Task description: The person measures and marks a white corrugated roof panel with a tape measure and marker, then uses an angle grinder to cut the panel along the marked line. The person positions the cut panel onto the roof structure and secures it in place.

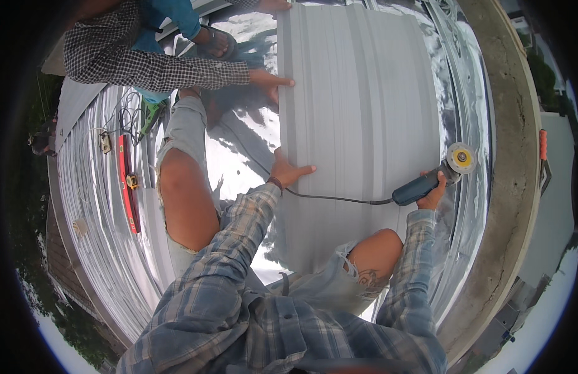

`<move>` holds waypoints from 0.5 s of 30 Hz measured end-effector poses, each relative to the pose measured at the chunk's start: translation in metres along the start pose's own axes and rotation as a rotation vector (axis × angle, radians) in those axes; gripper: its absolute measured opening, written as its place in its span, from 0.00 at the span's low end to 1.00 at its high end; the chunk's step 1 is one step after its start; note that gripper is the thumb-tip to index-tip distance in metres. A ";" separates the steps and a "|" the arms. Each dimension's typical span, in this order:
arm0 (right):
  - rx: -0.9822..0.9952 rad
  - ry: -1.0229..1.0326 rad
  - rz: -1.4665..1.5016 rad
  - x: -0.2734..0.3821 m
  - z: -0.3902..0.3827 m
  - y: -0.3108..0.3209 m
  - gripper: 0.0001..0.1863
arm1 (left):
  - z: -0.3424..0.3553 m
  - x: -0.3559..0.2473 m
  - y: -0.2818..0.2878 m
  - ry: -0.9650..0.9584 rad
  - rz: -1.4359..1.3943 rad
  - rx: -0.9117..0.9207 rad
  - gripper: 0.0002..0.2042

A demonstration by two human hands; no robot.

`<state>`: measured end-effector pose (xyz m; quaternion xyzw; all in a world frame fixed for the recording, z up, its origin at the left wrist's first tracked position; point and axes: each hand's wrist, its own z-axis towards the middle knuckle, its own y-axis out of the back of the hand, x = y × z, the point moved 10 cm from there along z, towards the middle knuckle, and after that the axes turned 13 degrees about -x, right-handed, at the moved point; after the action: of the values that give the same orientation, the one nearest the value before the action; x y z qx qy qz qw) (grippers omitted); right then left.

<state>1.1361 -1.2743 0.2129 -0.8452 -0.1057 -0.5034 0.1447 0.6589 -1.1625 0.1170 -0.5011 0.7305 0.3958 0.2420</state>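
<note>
A ribbed grey metal sheet (339, 112) lies in front of me over shiny silver foil. My left hand (288, 169) grips its left edge, thumb on top and the fingers hidden beneath. In my right hand (432, 191) is an angle grinder (413, 187) with a dark blue body, held beyond the sheet's right edge. Its round disc (461, 158), grey with a yellow centre, faces up. The grinder's black cord (332, 197) runs left across the sheet and passes by my left wrist. A co-worker's hand (269, 82) holds the same left edge farther up.
A co-worker in a checked sleeve (170, 70) crouches at the far left. Left of my knee lie a red spirit level (125, 187), a tape measure (132, 181) and a green power tool (151, 118) with loose cord. A concrete ledge (507, 143) bounds the roof on the right.
</note>
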 end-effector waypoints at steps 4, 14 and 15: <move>-0.032 -0.004 0.078 -0.008 0.015 0.012 0.18 | -0.001 -0.004 -0.001 0.115 -0.233 0.105 0.47; -0.047 -0.024 0.069 -0.016 0.019 0.017 0.19 | 0.015 0.012 -0.014 0.457 -0.890 0.316 0.31; -0.039 -0.028 0.053 -0.016 0.019 0.016 0.19 | 0.018 0.012 -0.016 0.421 -0.866 0.327 0.32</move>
<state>1.1487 -1.2833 0.1878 -0.8574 -0.0753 -0.4894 0.1400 0.6683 -1.1574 0.0920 -0.7824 0.5409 0.0299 0.3070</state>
